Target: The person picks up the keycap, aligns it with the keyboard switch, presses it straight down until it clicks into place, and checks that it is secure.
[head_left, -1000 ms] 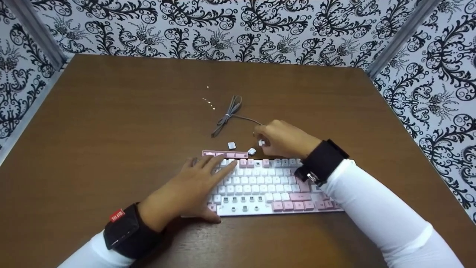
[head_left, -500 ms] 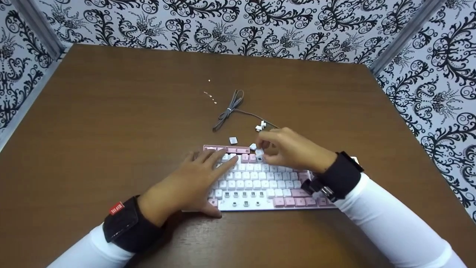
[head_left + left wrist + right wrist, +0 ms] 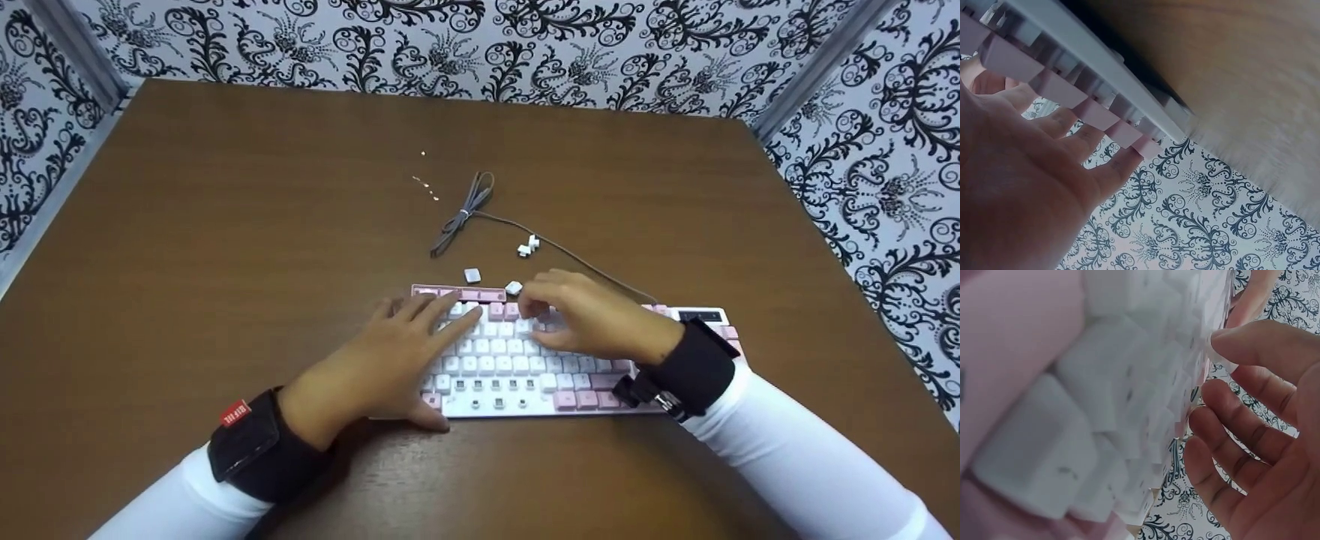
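Note:
A white and pink keyboard (image 3: pixel 510 367) lies on the table, with bare switches (image 3: pixel 495 385) where keycaps are off in its lower left rows. My left hand (image 3: pixel 382 360) rests spread over the keyboard's left end. In the left wrist view its fingers (image 3: pixel 1112 174) reach along the side with pink keycaps (image 3: pixel 1061 87). My right hand (image 3: pixel 585 313) is above the upper rows, thumb and forefinger pinching a white keycap (image 3: pixel 1221 357). The other right fingers (image 3: pixel 1213 439) are loosely bent. The right hand covers part of the top row.
Behind the keyboard lie a long pink segmented piece (image 3: pixel 457 293) and loose white keycaps (image 3: pixel 472 275). A bundled grey cable (image 3: pixel 463 214) runs to the keyboard's back right. Small pale bits (image 3: pixel 426 186) are scattered farther back.
The right hand has come from behind the keyboard to over its upper rows, bringing a white keycap. Two white keycaps it had hidden now show by the cable. The left hand stays on the keyboard.

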Demonstrator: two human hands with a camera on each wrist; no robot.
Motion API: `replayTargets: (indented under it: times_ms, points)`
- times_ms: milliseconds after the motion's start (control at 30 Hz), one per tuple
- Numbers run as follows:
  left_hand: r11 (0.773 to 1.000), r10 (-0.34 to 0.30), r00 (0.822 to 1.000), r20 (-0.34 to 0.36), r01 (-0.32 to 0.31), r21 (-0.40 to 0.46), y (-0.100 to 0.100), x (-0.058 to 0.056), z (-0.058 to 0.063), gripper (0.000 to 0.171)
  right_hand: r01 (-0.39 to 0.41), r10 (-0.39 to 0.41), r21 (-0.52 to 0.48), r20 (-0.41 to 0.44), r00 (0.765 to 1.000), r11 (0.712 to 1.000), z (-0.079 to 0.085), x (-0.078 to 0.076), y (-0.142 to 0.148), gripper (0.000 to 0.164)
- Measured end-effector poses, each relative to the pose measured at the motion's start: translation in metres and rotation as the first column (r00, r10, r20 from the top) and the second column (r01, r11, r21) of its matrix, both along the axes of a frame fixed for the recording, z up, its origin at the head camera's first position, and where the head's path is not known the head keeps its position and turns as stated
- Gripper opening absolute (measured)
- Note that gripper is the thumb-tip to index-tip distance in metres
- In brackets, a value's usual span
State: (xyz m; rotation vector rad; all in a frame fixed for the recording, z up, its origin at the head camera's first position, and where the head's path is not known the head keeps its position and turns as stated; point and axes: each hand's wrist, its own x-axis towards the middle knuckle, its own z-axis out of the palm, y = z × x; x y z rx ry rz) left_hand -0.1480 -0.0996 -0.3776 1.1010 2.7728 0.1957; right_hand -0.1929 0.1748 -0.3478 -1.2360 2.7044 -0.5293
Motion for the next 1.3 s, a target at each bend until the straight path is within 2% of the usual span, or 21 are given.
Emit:
replayTargets:
  times_ms: [167, 533, 867, 1133, 1300]
  points:
    - [1.000, 0.005, 1.000, 0.012, -0.004, -0.016, -0.0005, 0.0000, 0.0012, 0.129, 0.003, -0.003, 0.005, 0.004, 1.000, 1.000, 0.0005, 0.0001, 0.0006, 0.021]
    - [1.000, -0.006, 1.000, 0.012, 0.006, -0.008, -0.0015, 0.0011, 0.0023, 0.127, -0.064, 0.064, 0.010, 0.028, 0.998, 0.998, 0.0040, 0.0019, -0.0001, 0.042]
    - [1.000, -0.002, 1.000, 0.020, 0.002, -0.009, -0.0006, 0.0013, 0.0020, 0.135, -0.122, 0.122, 0.023, -0.017, 0.992, 0.992, 0.0061, -0.0011, -0.0040, 0.034]
    - [1.000, -0.005, 0.999, 0.033, 0.005, -0.009, -0.0009, 0.0015, 0.0031, 0.134, -0.120, 0.122, 0.082, -0.021, 0.992, 0.989, 0.0063, -0.0003, -0.0053, 0.027]
    - [1.000, -0.007, 0.999, 0.033, 0.007, 0.004, -0.0015, 0.0012, 0.0038, 0.133, -0.131, 0.134, 0.070, -0.043, 0.990, 0.989, 0.0074, -0.0006, -0.0039, 0.026]
